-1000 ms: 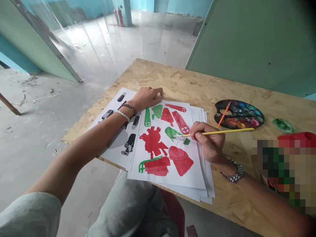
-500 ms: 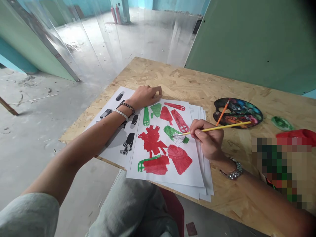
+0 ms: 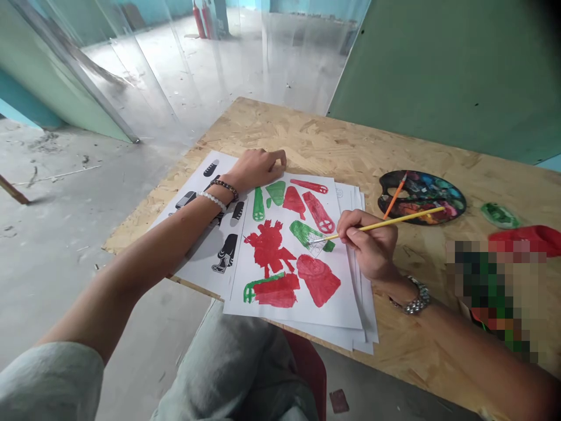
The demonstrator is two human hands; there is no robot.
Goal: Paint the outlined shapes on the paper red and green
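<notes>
My right hand (image 3: 370, 242) is closed around a yellow paintbrush (image 3: 385, 222). The brush tip touches a partly green shape on the printed sheet (image 3: 298, 313), beside a strip where outlines still show through. Red and green painted shapes cover much of this sheet, including a large red figure (image 3: 266, 248). My left hand (image 3: 258, 166) rests at the sheet's upper left edge, fingers loosely curled and holding nothing. Beneath its forearm lies another sheet (image 3: 199, 278) with black and grey printed shapes.
A dark paint palette (image 3: 456, 190) stands to the right, with an orange brush (image 3: 397, 196) across it. Farther right are a green-smeared dish (image 3: 499, 215) and a red object (image 3: 521, 238), near a pixelated area. The chipboard table (image 3: 272, 123) ends close to my lap.
The green paint has spread slightly over the shape beneath the brush tip. My left hand keeps its place on the paper, and the whole view has shifted a little.
</notes>
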